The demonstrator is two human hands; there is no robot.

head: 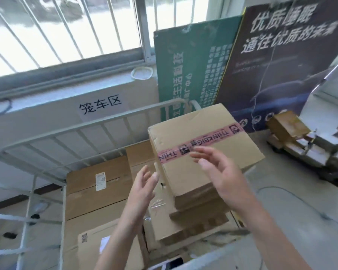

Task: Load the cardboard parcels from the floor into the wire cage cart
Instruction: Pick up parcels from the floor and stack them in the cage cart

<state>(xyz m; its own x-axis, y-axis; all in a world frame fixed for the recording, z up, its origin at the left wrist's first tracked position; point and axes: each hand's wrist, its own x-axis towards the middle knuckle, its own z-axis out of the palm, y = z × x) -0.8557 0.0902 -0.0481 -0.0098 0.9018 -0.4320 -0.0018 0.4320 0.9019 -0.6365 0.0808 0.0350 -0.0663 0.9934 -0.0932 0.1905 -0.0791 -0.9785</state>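
Both hands are empty with fingers loosely spread: left hand [144, 184] beside, right hand [220, 172] over the pink-taped box [203, 133] at frame centre, inside the cart [86, 129].

The top parcel [213, 131] is plain brown cardboard, matt and a little creased. The pink tape [201, 144] across its lid looks smoother, with a faint sheen. Below it, toward six o'clock, we see raw corrugated edges [207, 221] — rough, ribbed board. The lower parcels [109, 199] at eight o'clock are the same dull cardboard, one carrying a white paper label [100, 181]. The wire cage cart [80, 127] is metal tube in pale paint, smooth, without much shine. At one o'clock the dark poster [293, 78] looks lightly glossy; the green board [183, 75] beside it is flatter — nearly matt. The floor [300, 221] is pale and smooth.
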